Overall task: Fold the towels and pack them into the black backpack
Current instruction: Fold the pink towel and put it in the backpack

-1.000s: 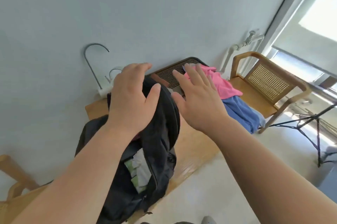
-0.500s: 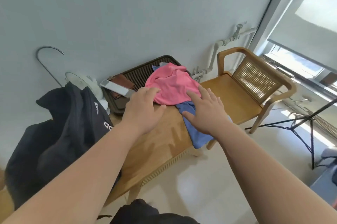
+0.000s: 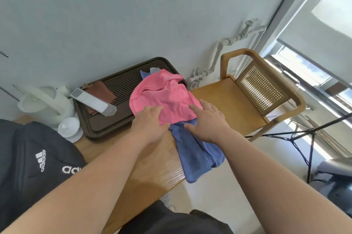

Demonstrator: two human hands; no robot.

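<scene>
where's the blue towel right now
In the head view the blue towel lies centre-right on the wooden bench, under the pink towel, its end hanging over the front edge.

a home room: wooden bench (image 3: 234,108), tea tray (image 3: 122,85), kettle (image 3: 43,104), window blind (image 3: 323,29).

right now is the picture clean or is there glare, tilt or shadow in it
Head view: the window at right is blown out white; the whole scene is tilted and wide-angle bent; the arms throw soft shadows on the wooden table; the pink towel and blue towel look sharp.
</scene>
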